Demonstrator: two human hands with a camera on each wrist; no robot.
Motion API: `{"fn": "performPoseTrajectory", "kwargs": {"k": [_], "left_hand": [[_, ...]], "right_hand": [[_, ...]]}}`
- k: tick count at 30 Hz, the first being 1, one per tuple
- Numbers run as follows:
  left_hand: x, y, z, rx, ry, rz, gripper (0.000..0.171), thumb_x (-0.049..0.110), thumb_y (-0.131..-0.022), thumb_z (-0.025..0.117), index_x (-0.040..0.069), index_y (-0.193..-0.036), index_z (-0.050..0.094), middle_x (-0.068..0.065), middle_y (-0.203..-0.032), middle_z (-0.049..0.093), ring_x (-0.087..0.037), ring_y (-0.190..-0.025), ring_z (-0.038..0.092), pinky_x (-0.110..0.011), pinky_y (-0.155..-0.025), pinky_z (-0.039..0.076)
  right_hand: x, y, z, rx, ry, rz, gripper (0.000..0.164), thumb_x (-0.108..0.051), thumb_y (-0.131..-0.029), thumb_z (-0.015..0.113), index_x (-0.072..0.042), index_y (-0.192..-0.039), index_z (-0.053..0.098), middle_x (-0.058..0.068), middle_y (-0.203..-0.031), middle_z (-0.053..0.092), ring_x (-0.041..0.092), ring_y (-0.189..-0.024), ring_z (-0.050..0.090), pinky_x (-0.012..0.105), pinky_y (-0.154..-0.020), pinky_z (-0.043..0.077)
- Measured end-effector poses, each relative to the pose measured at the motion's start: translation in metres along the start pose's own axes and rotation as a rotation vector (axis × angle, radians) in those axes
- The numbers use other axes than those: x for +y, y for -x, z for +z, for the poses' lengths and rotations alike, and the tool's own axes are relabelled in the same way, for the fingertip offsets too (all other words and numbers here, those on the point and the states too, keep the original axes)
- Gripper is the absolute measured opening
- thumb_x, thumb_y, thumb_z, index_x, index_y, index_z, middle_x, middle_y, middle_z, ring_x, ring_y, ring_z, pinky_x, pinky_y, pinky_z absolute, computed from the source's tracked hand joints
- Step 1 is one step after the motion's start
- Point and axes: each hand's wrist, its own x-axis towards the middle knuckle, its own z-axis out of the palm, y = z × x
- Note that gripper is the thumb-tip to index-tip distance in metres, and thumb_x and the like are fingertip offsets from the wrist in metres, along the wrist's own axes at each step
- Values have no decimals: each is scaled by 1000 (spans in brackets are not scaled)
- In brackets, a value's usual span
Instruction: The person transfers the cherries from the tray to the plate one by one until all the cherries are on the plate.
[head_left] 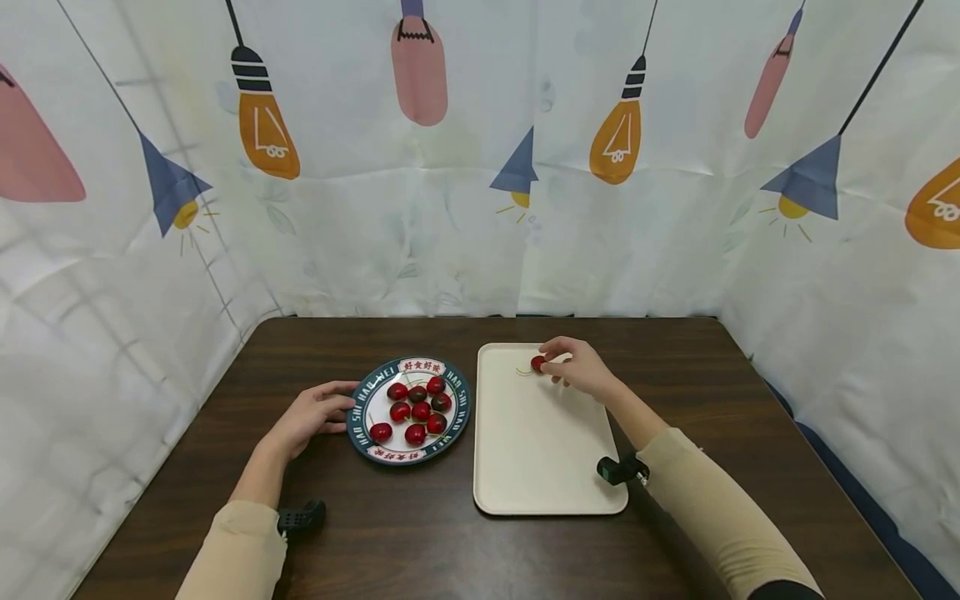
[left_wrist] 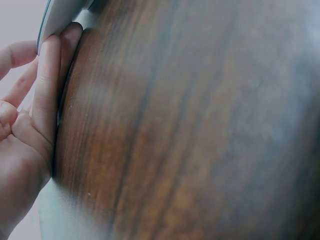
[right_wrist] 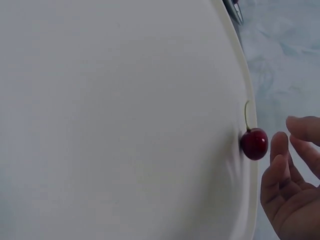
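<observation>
My left hand (head_left: 309,417) rests at the left rim of a round plate (head_left: 462,400) with a blue lettered border. In the left wrist view, fairly straight fingers (left_wrist: 47,85) touch the plate's edge (left_wrist: 62,17). Several dark red cherries (head_left: 421,412) lie on the plate. A single cherry (right_wrist: 254,144) with a green stem sits on the far end of a cream rectangular tray (head_left: 547,450). My right hand (head_left: 581,367) is beside that cherry, its fingers parted and loosely bent. The right wrist view shows a small gap between cherry and fingertips.
Plate and tray stand side by side on a dark wooden table (head_left: 420,542). A white curtain (head_left: 450,250) printed with lamps and bulbs hangs behind the table and along both sides. Dark straps with small devices are on both wrists.
</observation>
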Motion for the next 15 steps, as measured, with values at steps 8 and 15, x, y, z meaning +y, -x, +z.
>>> {"fn": "performPoseTrajectory", "kwargs": {"k": [8, 15], "left_hand": [[-1, 0, 0, 1, 6, 2, 56, 24, -106, 58, 0, -154, 43, -29, -144, 47, -20, -96, 64, -31, -82, 61], [-1, 0, -1, 0, 10, -2, 55, 24, -106, 58, 1, -154, 43, -28, -144, 48, -20, -96, 65, -32, -82, 60]], "right_hand": [[6, -9, 1, 47, 16, 69, 36, -10, -95, 72, -3, -129, 64, 15, -120, 60, 24, -79, 67, 31, -63, 53], [5, -15, 7, 58, 8, 124, 39, -9, -95, 73, -3, -132, 63, 17, -130, 57, 22, -78, 66, 29, -61, 53]]}}
